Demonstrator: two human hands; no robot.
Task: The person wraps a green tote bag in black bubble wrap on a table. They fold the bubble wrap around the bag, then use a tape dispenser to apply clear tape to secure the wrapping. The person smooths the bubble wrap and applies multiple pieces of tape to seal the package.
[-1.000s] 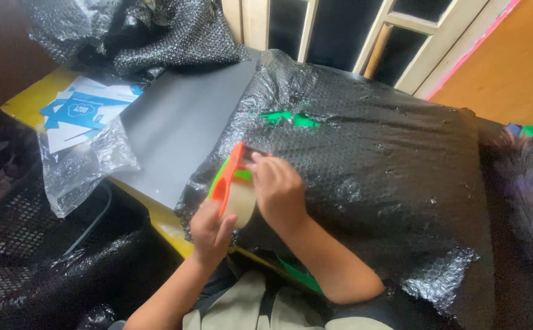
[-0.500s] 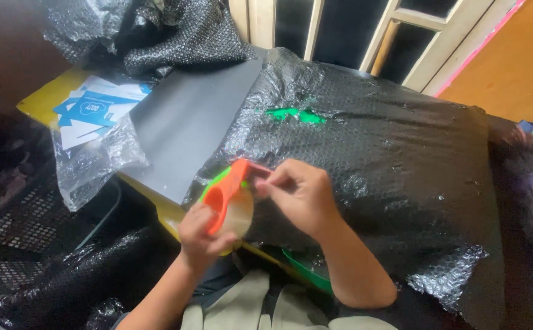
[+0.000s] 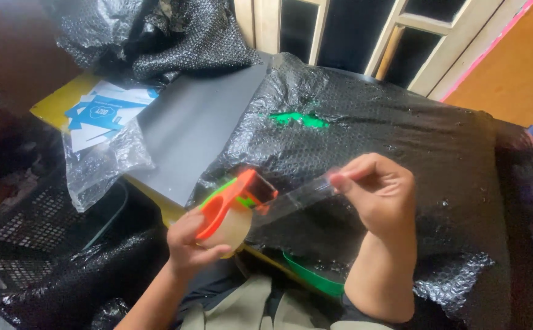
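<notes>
Orange plastic forms the frame of the tape dispenser [image 3: 233, 205], which is raised above the near edge of the work surface, with a roll of clear tape seated in it. Left hand [image 3: 194, 244] is wrapped around the dispenser from below, fingers closed on the roll and handle. A strip of clear tape [image 3: 294, 198] runs taut from the dispenser's mouth to the right hand [image 3: 381, 197], whose thumb and forefinger are pinched shut on the strip's free end.

Beneath both hands lies a large bundle in black bubble wrap [image 3: 388, 140], with a green patch [image 3: 300, 119] showing through its upper face. Just left of it, a flat grey sheet [image 3: 202, 131] rests on a yellow table [image 3: 58, 101]. A clear bag of blue and white cards [image 3: 104, 143] sits at the sheet's left edge. More crumpled black wrap [image 3: 156, 36] is heaped behind. A black mesh crate [image 3: 28, 226] stands at lower left.
</notes>
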